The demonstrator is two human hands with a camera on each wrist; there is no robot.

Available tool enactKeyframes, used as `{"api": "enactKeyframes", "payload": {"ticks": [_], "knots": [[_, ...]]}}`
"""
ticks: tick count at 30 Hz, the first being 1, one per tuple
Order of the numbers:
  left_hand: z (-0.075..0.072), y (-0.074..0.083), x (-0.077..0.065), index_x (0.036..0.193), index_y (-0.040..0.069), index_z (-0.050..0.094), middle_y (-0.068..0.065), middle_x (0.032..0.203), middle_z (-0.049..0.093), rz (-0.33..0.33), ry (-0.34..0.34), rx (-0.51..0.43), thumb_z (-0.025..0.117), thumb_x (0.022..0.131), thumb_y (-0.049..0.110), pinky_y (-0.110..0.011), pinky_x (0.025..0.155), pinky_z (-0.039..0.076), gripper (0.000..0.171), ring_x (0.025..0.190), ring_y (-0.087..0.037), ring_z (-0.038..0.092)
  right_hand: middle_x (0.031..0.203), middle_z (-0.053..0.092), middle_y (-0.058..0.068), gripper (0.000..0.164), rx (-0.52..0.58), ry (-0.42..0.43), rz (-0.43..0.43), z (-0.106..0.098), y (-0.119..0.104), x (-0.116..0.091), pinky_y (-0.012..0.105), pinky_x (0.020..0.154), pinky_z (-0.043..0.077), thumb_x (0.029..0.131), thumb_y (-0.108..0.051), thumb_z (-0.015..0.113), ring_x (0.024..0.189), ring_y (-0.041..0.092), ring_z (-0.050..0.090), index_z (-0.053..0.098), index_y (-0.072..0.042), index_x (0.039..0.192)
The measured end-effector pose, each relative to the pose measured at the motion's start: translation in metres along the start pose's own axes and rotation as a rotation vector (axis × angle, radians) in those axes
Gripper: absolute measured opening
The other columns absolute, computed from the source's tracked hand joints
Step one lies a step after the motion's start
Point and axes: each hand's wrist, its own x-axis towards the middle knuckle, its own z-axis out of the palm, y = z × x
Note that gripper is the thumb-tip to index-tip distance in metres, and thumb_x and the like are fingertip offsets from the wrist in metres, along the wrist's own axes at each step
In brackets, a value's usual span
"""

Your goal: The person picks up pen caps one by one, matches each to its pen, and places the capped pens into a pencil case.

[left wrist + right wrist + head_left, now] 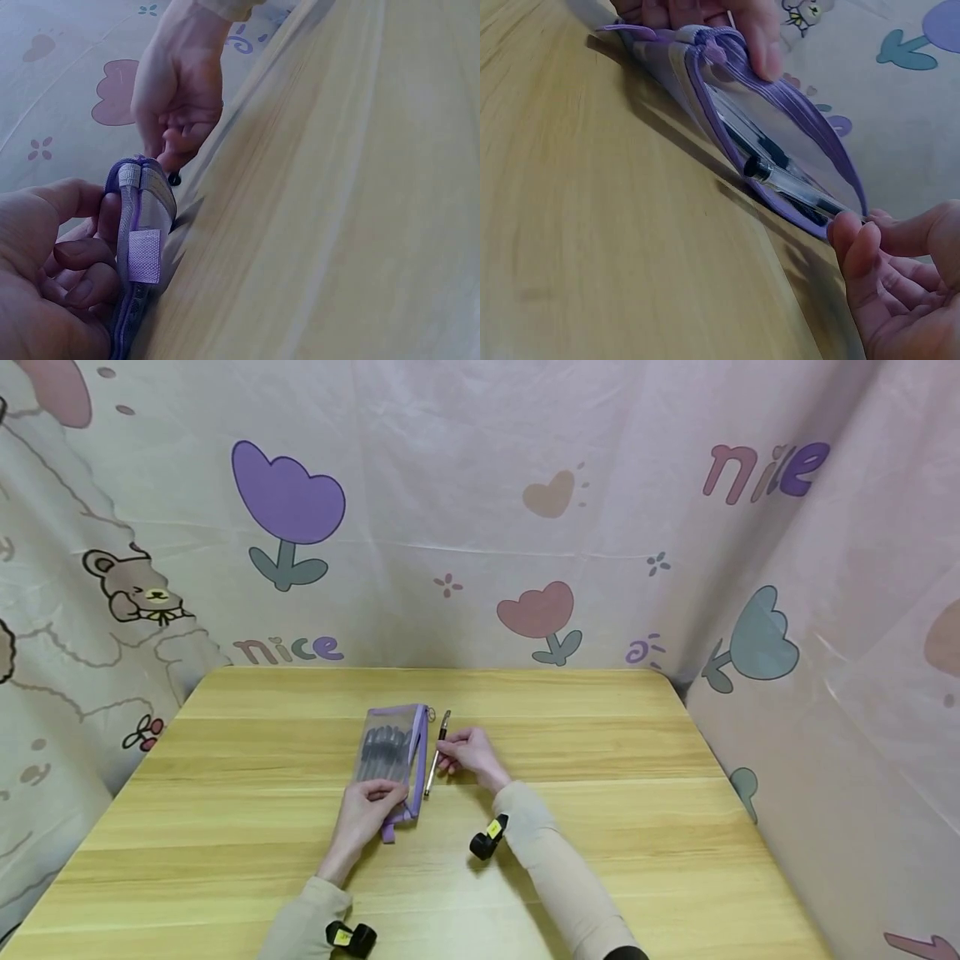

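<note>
A see-through pencil case (386,760) with purple zip edging lies on the table, several dark-gripped pens (384,743) inside it. My left hand (367,810) grips its near end, thumb on top by the zip. In the right wrist view the zip side (810,120) gapes wide, with pens showing within. My right hand (468,754) pinches a clear-barrelled pen (799,187) between thumb and fingers, just right of the case. The pen slants alongside the opening, its dark end (757,168) overlapping the lower zip edge in the right wrist view.
The wooden table (600,760) reaches back to a patterned curtain (435,510), which also hangs along both sides. A black wrist camera (487,839) sits on the right sleeve, another black camera (351,937) on the left. A purple tab (387,833) sticks out from the case's near end.
</note>
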Motion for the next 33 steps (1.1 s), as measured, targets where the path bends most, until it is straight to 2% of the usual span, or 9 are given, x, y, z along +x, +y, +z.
{"api": "enactKeyframes", "payload": {"ticks": [5, 9, 14, 18, 26, 33], "knots": [[0.0, 0.001, -0.001, 0.099, -0.007, 0.074, -0.011, 0.087, 0.078, 0.007, 0.0, -0.01, 0.073, 0.09, 0.01, -0.017, 0.064, 0.055, 0.02, 0.069, -0.002, 0.067, 0.066, 0.07, 0.007, 0.02, -0.022, 0.005, 0.029, 0.011, -0.002, 0.003, 0.017, 0.048, 0.052, 0.094, -0.001, 0.065, 0.053, 0.01, 0.062, 0.067, 0.016, 0.105], [0.0, 0.001, -0.001, 0.099, -0.007, 0.074, -0.012, 0.087, 0.078, 0.01, 0.002, -0.01, 0.074, 0.09, 0.01, -0.017, 0.064, 0.054, 0.02, 0.068, -0.002, 0.066, 0.062, 0.068, 0.004, 0.016, -0.047, 0.007, 0.044, 0.018, -0.001, 0.006, 0.017, 0.047, 0.051, 0.093, -0.002, 0.067, 0.05, 0.009, 0.062, 0.07, 0.013, 0.098], [-0.001, 0.003, -0.002, 0.1, -0.008, 0.074, -0.015, 0.09, 0.078, 0.016, 0.001, -0.001, 0.074, 0.09, 0.011, -0.016, 0.064, 0.054, 0.022, 0.069, -0.001, 0.066, 0.057, 0.067, 0.003, 0.014, -0.101, -0.002, 0.036, 0.025, 0.003, 0.008, 0.018, 0.042, 0.048, 0.09, -0.003, 0.071, 0.045, 0.009, 0.059, 0.072, 0.01, 0.087], [-0.001, 0.003, -0.002, 0.101, -0.008, 0.074, -0.015, 0.091, 0.078, 0.014, -0.002, -0.002, 0.074, 0.091, 0.011, -0.016, 0.064, 0.054, 0.022, 0.07, -0.001, 0.066, 0.058, 0.068, 0.005, 0.013, -0.156, 0.008, 0.027, 0.029, 0.003, 0.007, 0.017, 0.04, 0.045, 0.089, -0.005, 0.074, 0.043, 0.009, 0.058, 0.073, 0.007, 0.083], [-0.001, 0.002, -0.001, 0.102, -0.008, 0.074, -0.016, 0.093, 0.078, 0.004, -0.001, -0.003, 0.074, 0.091, 0.012, -0.015, 0.064, 0.054, 0.023, 0.07, 0.0, 0.066, 0.057, 0.065, 0.001, 0.014, -0.243, 0.018, 0.049, 0.037, -0.001, 0.009, 0.016, 0.038, 0.038, 0.09, -0.005, 0.072, 0.041, 0.007, 0.052, 0.07, 0.003, 0.08], [-0.002, 0.001, -0.002, 0.103, -0.009, 0.073, -0.016, 0.091, 0.078, -0.001, -0.008, -0.027, 0.074, 0.091, 0.013, -0.016, 0.064, 0.054, 0.025, 0.069, -0.001, 0.066, 0.055, 0.064, 0.002, 0.021, -0.239, 0.026, 0.061, 0.04, -0.002, 0.009, 0.016, 0.037, 0.037, 0.09, -0.003, 0.071, 0.04, 0.008, 0.051, 0.065, -0.001, 0.071]]}}
